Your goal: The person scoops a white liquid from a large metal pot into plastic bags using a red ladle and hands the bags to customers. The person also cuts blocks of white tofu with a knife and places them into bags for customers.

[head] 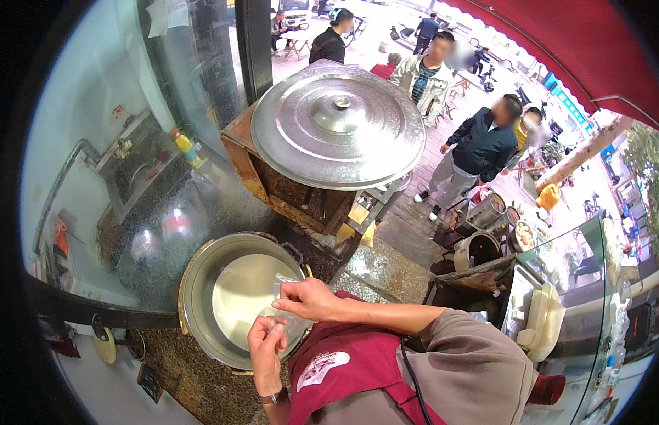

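Both hands are close together over the right side of a large metal pot (202, 287), which holds a pale, creamy liquid (244, 297). A clear plastic bag (295, 324) stretches between them. Its upper edge is pinched between the thumb and fingers of my right hand (308, 298). Lower and to the left, my left hand (268, 340) has its fingers curled at the bag's other side, palm turned up. A maroon apron (340, 361) lies just behind the bag.
A wide metal lid (340, 127) covers a vessel on a rusty stand (239, 138) beyond the pot. Glass panels stand left and right. Containers, including a deep pot (475, 252), are at the right, near foam boxes (542, 321). Several people stand outside, one in a dark jacket (483, 143).
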A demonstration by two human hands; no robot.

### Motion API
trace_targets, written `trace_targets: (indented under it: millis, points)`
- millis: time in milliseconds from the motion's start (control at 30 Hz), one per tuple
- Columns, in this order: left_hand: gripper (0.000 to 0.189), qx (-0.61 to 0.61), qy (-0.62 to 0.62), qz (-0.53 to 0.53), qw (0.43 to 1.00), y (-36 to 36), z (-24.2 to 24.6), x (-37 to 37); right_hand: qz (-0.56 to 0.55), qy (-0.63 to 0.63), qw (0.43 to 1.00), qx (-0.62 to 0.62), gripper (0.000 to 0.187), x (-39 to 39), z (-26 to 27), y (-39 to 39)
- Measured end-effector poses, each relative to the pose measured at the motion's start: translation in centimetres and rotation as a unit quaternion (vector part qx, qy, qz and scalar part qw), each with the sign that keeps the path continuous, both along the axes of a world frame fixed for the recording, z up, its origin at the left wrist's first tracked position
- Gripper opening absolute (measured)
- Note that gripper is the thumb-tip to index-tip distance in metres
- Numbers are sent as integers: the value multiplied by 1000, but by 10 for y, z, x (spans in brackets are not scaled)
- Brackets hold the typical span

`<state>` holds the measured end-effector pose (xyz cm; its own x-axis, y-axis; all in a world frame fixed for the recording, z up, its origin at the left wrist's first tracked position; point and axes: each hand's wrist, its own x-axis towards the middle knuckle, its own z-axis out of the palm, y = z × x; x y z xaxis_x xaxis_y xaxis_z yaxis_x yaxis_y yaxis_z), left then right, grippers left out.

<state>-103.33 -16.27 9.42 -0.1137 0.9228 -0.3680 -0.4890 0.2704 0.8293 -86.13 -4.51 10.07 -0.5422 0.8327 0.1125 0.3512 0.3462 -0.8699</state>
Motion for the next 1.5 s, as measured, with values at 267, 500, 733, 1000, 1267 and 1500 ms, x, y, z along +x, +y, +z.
trace_targets:
  millis: [267,500,733,1000,1267,1500]
  points:
    - [32,-23,-262,117,958,-15,-12,-10,-6,-24,997,-70,35,23,-27,4]
    - [50,18,-169,183,968,-17,7,3,-136,-54,987,-72,43,63,-61,153]
    - [65,45,38,176,983,-17,36,1,-270,-10,947,-174,34,116,-152,341]
    - [58,83,111,217,966,-28,33,-18,-246,123,914,-299,25,88,-156,451]
    - [59,45,162,228,959,-16,15,-29,-279,-9,960,35,18,89,-109,348]
    - [60,62,172,159,970,7,10,-35,-8,247,834,-494,12,62,-80,123]
